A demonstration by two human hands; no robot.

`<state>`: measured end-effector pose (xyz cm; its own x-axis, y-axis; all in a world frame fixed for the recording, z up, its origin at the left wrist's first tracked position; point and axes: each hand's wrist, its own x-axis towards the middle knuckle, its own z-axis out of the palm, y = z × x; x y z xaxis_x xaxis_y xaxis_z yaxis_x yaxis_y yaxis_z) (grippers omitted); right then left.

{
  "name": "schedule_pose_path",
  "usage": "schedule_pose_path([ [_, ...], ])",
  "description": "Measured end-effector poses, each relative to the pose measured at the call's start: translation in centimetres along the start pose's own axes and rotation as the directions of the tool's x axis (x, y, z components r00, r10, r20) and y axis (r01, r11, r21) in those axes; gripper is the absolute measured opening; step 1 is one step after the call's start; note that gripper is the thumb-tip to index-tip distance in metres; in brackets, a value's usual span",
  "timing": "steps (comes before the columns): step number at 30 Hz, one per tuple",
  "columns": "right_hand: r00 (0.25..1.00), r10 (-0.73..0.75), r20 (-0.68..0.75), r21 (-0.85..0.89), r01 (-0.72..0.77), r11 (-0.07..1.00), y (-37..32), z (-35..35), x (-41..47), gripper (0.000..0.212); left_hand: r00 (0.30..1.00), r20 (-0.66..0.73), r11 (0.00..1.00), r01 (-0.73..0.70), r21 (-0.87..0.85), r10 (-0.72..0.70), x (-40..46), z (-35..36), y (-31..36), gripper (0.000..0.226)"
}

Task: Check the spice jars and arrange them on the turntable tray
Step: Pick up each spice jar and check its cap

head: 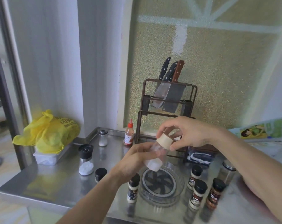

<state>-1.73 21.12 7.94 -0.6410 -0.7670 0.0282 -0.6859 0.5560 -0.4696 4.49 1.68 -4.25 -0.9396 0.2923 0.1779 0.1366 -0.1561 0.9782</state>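
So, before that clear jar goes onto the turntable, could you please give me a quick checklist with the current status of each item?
1. Clear jar held in both hands, left hand on the body: ok.
2. Right hand grips the cream cap: ok.
3. Cap fully tightened: cannot tell.
4. Turntable tray free of jars: ok.
5. Jar upright for placing: not ok, it is tilted.
6. White contents visible inside: ok.

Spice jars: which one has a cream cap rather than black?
The clear jar held tilted above the turntable tray by both hands; left hand grips its body, right hand its cream cap.
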Motion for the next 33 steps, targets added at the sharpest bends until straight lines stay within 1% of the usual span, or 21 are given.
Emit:
schedule_pose_path([
  [3,0.999,0.016,0.039,0.031,-0.017,0.999,-0.6,-0.6,0.0,0.044,0.999,0.037,0.995,-0.008,-0.102,0.011,0.0,-0.3,-0.1,0.038],
  [4,0.998,0.034,0.047,0.033,-0.035,0.999,-0.8,-0.7,0.1,0.04,0.999,0.03,0.995,-0.026,-0.1,0.029,-0.1,-0.2,-0.1,0.034],
  [6,0.995,0.099,0.022,0.007,-0.099,0.995,-1.0,-0.5,0.6,0.023,0.997,-0.013,0.996,-0.071,-0.062,0.071,-0.1,-0.2,-0.1,0.027],
  [7,0.989,0.145,0.01,-0.015,-0.145,0.989,-1.2,-0.2,1.0,0.025,0.995,-0.04,0.995,-0.092,-0.036,0.091,-0.1,-0.3,-0.2,0.027],
  [9,0.978,0.209,0.002,-0.059,-0.208,0.976,-1.4,0.3,1.5,0.042,0.99,-0.085,0.993,-0.115,-0.005,0.114,0.0,-0.4,-0.2,0.029],
  [11,0.981,0.193,0.029,-0.044,-0.192,0.98,-1.5,0.4,1.4,0.041,0.987,-0.116,0.994,-0.113,0.011,0.113,0.0,-0.6,0.1,0.031],
  [13,0.983,0.178,0.049,0.045,-0.181,0.983,-1.5,0.0,1.3,0.041,0.985,-0.142,0.995,-0.097,0.022,0.099,0.0,-0.8,0.2,0.033],
  [14,0.98,0.192,0.051,0.054,-0.195,0.979,-1.6,0.0,1.4,0.036,0.984,-0.148,0.995,-0.091,0.033,0.095,-0.1,-0.9,0.2,0.034],
  [15,0.976,0.213,0.051,0.018,-0.214,0.977,-1.6,0.2,1.6,0.03,0.984,-0.149,0.995,-0.089,0.05,0.095,-0.1,-1.0,0.1,0.034],
  [17,0.971,0.236,0.038,-0.093,-0.231,0.968,-1.9,0.5,2.1,0.036,0.984,-0.15,0.994,-0.087,0.065,0.096,-0.2,-1.2,-0.1,0.034],
  [18,0.973,0.225,0.045,-0.093,-0.22,0.971,-2.0,0.7,2.2,0.036,0.984,-0.155,0.994,-0.084,0.068,0.093,-0.3,-1.3,-0.1,0.034],
  [20,0.979,0.2,0.037,-0.01,-0.2,0.98,-1.9,0.8,2.3,0.035,0.981,-0.169,0.993,-0.076,0.085,0.09,-0.3,-1.3,0.0,0.035],
  [21,0.978,0.204,0.033,0.002,-0.204,0.979,-1.9,0.7,2.4,0.032,0.98,-0.179,0.993,-0.074,0.095,0.09,-0.3,-1.4,0.0,0.034],
  [22,0.976,0.215,0.031,-0.042,-0.214,0.976,-2.0,0.7,2.5,0.03,0.978,-0.188,0.992,-0.07,0.101,0.088,-0.4,-1.5,0.1,0.033],
  [24,0.972,0.235,0.029,-0.127,-0.23,0.965,-2.3,0.8,2.9,0.037,0.975,-0.208,0.993,-0.06,0.1,0.079,-0.4,-1.8,0.1,0.033],
  [26,0.978,0.203,0.046,-0.089,-0.198,0.976,-2.5,0.8,3.3,0.043,0.972,-0.223,0.993,-0.048,0.108,0.071,-0.5,-2.1,0.3,0.035],
  [28,0.979,0.198,0.045,-0.04,-0.197,0.98,-2.6,0.7,3.6,0.039,0.971,-0.23,0.993,-0.041,0.109,0.066,-0.6,-2.4,0.4,0.035],
  [29,0.978,0.204,0.038,-0.067,-0.202,0.977,-2.7,0.7,3.8,0.036,0.969,-0.236,0.993,-0.041,0.108,0.066,-0.6,-2.5,0.4,0.036],
  [31,0.978,0.206,0.026,-0.167,-0.198,0.966,-3.1,0.7,3.9,0.044,0.965,-0.252,0.992,-0.046,0.114,0.074,-0.7,-2.8,0.4,0.038],
  [32,0.982,0.189,0.029,-0.186,-0.181,0.966,-3.2,0.8,3.9,0.047,0.963,-0.258,0.991,-0.051,0.121,0.081,-0.7,-3.0,0.4,0.04],
  [33,0.985,0.172,0.036,-0.164,-0.164,0.973,-3.3,0.9,4.1,0.048,0.962,-0.261,0.99,-0.053,0.133,0.086,-0.7,-3.1,0.3,0.042],
])
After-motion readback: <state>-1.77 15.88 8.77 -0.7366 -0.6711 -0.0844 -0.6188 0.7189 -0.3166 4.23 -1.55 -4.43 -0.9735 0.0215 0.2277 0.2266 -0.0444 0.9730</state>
